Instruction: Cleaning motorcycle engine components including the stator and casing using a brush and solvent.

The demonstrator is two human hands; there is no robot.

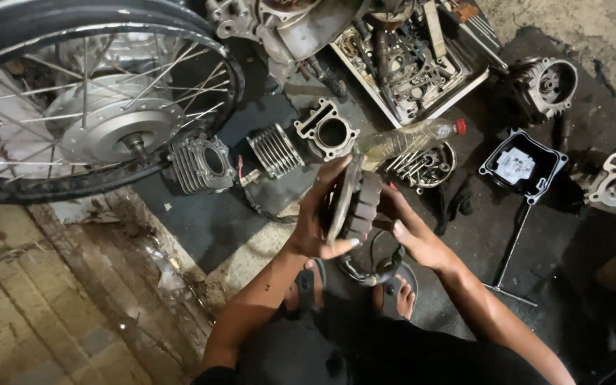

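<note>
While both hands grip a round stator (356, 203) | left hand (315, 228) | right hand (411, 228) | bottle (408, 137) just behind.

**Arm and Hand Position**

Both bare forearms extend forward from the lower edge of the view and converge at centre frame. The left hand (315, 217) is raised with the wrist bent slightly inward; the fingers are curled and closed in a grip, the thumb lying low and pointing toward the right hand. The right hand (411, 224) sits opposite at about the same height, palm turned inward, fingers wrapped and closed. The hands face each other, close together. Elbows are bent and spread apart
</note>
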